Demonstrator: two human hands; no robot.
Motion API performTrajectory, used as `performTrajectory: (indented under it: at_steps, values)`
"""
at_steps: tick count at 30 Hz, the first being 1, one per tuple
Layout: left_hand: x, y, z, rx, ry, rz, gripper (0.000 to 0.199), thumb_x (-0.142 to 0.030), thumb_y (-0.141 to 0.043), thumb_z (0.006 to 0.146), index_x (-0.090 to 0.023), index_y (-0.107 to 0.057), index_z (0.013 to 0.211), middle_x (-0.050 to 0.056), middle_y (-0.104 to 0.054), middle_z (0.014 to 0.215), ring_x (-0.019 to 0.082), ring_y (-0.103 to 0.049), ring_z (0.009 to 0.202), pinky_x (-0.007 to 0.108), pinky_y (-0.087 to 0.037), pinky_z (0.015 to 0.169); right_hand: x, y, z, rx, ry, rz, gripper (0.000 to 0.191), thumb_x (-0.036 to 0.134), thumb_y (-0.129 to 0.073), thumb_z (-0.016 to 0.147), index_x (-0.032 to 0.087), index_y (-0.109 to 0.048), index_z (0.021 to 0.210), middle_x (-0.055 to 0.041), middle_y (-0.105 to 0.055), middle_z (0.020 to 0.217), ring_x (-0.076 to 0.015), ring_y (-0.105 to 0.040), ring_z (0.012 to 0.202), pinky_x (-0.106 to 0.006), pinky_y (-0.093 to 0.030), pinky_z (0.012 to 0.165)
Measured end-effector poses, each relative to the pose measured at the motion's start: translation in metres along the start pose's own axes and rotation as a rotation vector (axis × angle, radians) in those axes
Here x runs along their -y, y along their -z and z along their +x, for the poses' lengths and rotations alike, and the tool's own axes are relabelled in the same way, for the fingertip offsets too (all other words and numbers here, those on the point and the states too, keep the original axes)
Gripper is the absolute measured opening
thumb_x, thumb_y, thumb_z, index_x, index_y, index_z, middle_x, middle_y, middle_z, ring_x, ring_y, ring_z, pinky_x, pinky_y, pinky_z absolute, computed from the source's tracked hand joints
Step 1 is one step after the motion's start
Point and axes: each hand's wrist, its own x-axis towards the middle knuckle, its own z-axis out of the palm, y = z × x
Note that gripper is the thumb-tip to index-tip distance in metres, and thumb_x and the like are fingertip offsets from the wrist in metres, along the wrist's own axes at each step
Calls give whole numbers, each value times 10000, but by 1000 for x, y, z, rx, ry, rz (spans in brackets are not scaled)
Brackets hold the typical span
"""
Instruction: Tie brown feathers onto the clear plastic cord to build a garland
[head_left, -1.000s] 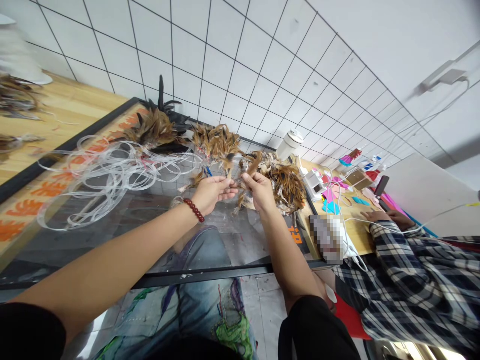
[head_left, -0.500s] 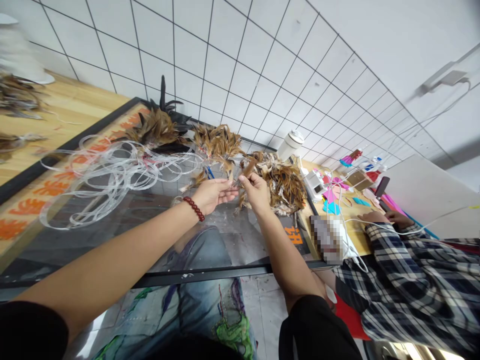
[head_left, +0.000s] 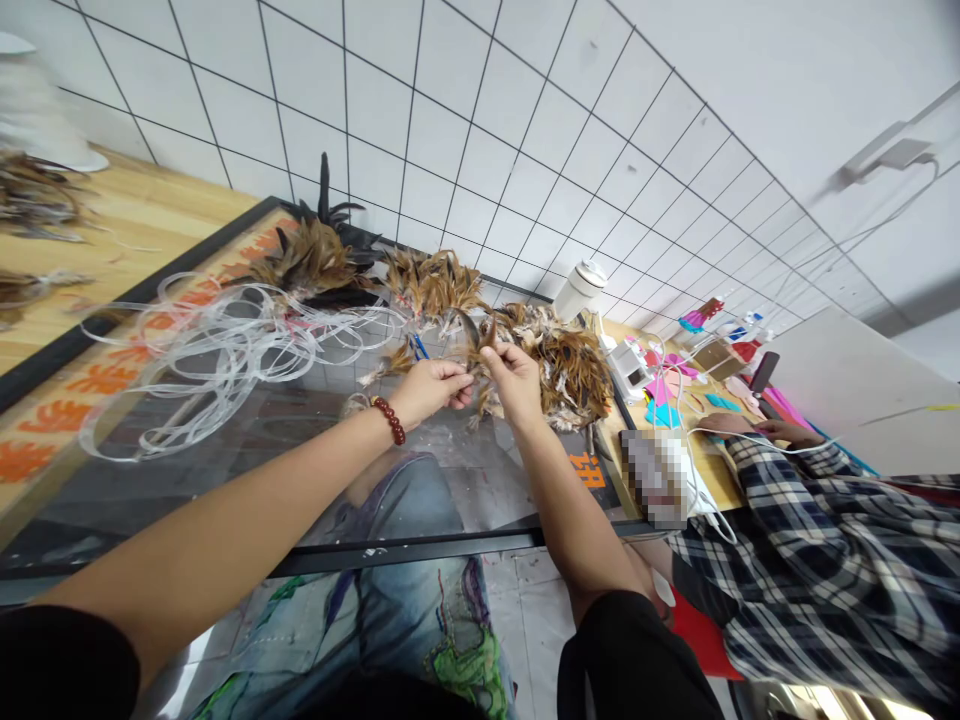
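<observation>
Over the glass tabletop [head_left: 450, 480], both my hands are close together at chest level. My left hand [head_left: 436, 388], with a red bead bracelet [head_left: 388, 420] at its wrist, is closed with its fingertips pinched on brown feathers [head_left: 469, 332], whose lower ends are hidden. The thumb and forefinger of my right hand [head_left: 516, 378] pinch a reddish-brown feather [head_left: 491, 335]. Beside my right hand lies a large heap of brown feathers [head_left: 566, 365]. Behind my left hand are a blue pen-like thing [head_left: 420, 346] and a small feather bunch [head_left: 391, 364].
Coiled clear plastic strips [head_left: 217, 365] lie at left. Feather bunches [head_left: 435, 283] and darker feathers [head_left: 315, 255] line the back, near a white bottle [head_left: 580, 290]. At right are a white cable [head_left: 679, 400], coloured pieces [head_left: 664, 412] and a seated person in a plaid sleeve [head_left: 780, 500].
My left fingers have curled in more tightly. The feathers between my hands have shifted, and a darker curved one now shows upright. The person at right has moved their hands slightly.
</observation>
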Motion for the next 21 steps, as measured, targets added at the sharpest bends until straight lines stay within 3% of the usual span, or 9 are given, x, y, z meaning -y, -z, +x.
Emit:
performTrajectory:
  at_steps: [3,7,9,13,16,21]
  values:
    - [-2,0,1,-143,-79,-60,136,-222,-692,728,-104,-653,672,45,-643,609,100,-584,500,210,-477,494,-1,8,7,-130,-14,44,265,422,-614,737,190,-624,863,7,-587,759,-111,-483,676,-241,-403,658]
    - [-6,3,4,-292,-164,-158,115,-212,-664,740,-112,-633,694,2,-601,566,78,-556,474,197,-464,486,-11,19,11,45,4,-323,158,319,-610,742,184,-662,806,-5,-613,769,-134,-515,713,-262,-413,705]
    - [-7,4,4,-315,-183,-185,106,-205,-652,743,-115,-623,696,-10,-589,560,73,-548,471,190,-453,479,-15,20,8,143,100,-621,145,248,-564,785,198,-690,837,-21,-615,820,-152,-528,776,-275,-406,748]
    - [-7,4,4,-322,-181,-197,105,-208,-652,738,-118,-616,698,-16,-582,560,70,-543,476,186,-442,477,-18,17,2,351,299,-1038,351,140,-477,838,267,-655,1112,-55,-578,1028,-188,-510,962,-301,-375,828]
    - [-8,3,4,-321,-165,-199,86,-190,-638,750,-115,-624,710,-15,-583,559,70,-544,477,184,-437,476,-18,15,-1,414,337,-1147,335,172,-499,854,285,-636,1137,-62,-553,1107,-206,-481,1018,-319,-356,838]
    - [-8,2,4,-333,-135,-187,80,-172,-637,756,-110,-633,704,-4,-598,573,69,-539,474,185,-435,476,-13,18,-1,369,432,-1204,223,232,-468,906,261,-667,1003,-66,-560,1168,-215,-456,1052,-351,-315,873]
